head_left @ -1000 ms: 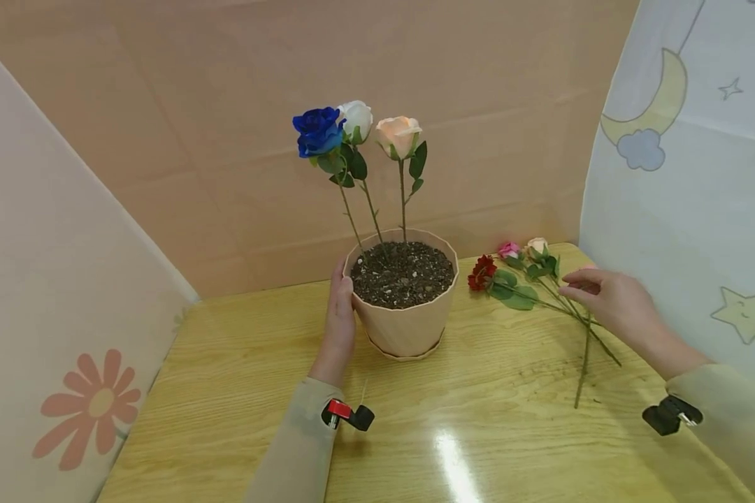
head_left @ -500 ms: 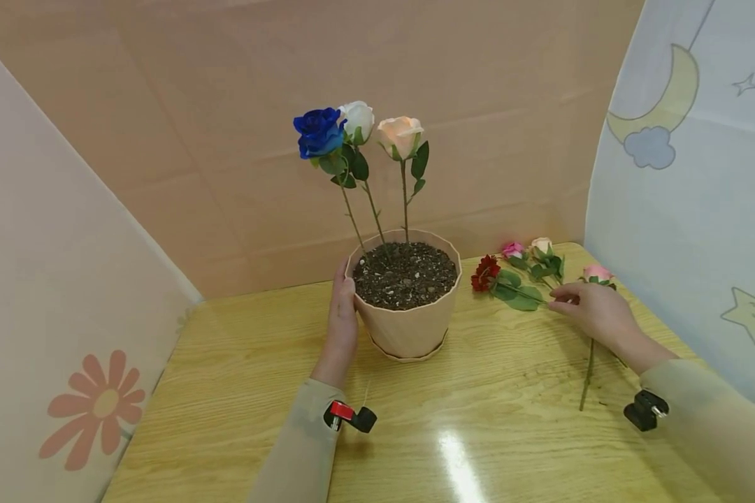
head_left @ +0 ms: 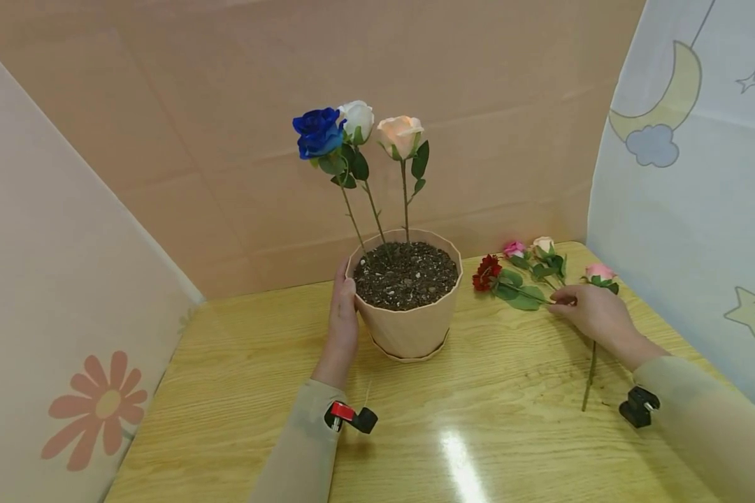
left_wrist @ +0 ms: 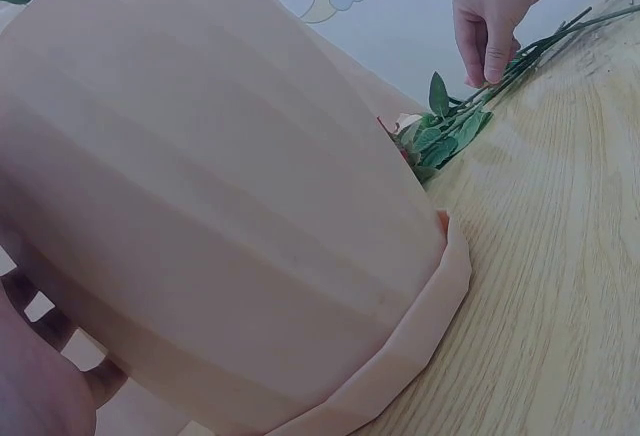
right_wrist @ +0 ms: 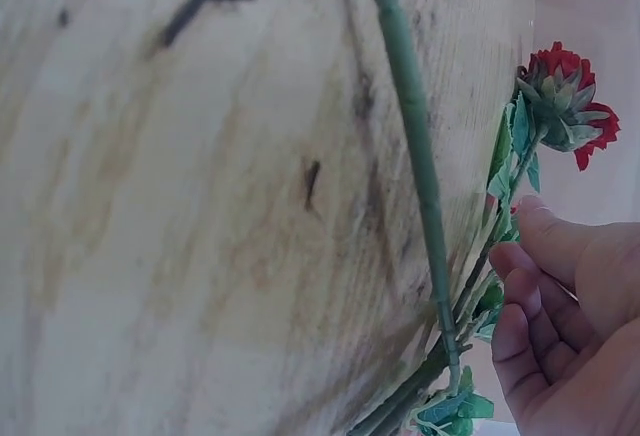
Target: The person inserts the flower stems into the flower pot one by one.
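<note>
A beige flowerpot (head_left: 407,328) of dark soil stands on its saucer, with a blue rose (head_left: 319,133), a white rose (head_left: 357,120) and a peach rose (head_left: 400,136) upright in it. My left hand (head_left: 342,321) rests against the pot's left side; in the left wrist view its fingers (left_wrist: 60,328) touch the pot wall. To the right, my right hand (head_left: 594,314) pinches the stem of a red flower (right_wrist: 570,101) lying on the table, thumb against fingers. The right wrist view shows that stem running into the fingertips (right_wrist: 530,206), which partly hide the pinch.
Beside the red flower lie a magenta rose (head_left: 514,249), a cream rose (head_left: 543,244) and a pink rose (head_left: 599,272), their stems crossing near my right hand. Bits of soil dot the wooden table (head_left: 509,419). Fabric backdrops (head_left: 226,140) enclose the back and sides.
My right hand has moved left and down onto the red flower's stem, uncovering the pink rose. The left hand and pot keep their place; the view has shifted slightly.
</note>
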A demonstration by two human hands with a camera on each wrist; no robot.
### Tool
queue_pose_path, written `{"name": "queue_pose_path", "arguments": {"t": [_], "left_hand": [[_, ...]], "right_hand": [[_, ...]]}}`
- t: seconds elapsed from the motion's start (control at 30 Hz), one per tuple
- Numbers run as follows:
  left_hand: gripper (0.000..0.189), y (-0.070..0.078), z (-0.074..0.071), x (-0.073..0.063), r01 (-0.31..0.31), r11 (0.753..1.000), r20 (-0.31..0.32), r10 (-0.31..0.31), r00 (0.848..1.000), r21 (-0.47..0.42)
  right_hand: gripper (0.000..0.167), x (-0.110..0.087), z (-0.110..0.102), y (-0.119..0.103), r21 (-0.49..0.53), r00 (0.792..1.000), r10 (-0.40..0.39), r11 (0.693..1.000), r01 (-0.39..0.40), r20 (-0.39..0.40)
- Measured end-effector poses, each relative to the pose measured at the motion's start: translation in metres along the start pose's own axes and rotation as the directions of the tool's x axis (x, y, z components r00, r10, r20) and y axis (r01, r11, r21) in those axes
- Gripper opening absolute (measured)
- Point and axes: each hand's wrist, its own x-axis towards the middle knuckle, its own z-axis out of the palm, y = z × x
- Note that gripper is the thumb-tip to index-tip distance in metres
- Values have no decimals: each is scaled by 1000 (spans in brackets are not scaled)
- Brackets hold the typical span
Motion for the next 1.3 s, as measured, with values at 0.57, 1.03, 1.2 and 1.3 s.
{"name": "queue_pose_path", "arguments": {"t": [0.57,1.03,1.2,1.3], "left_hand": [[58,-3,-1,1,22,1000,1,-22,1000,16],[59,1,-1,-1,12,1000,3,-12,1000,19],[60,1,-1,-1,16,1000,5,-16,1000,13],[60,0,-1,-1,18,1000,8,-18,1000,4]], "right_hand": [[26,3,7,8,17,999,39,999,-39,17],[35,6,9,7,5,999,35,999,-35,-16],[34,7,9,8,-5,999,44,999,-44,6],[32,7,10,9,-17,999,45,999,-45,11]]}}
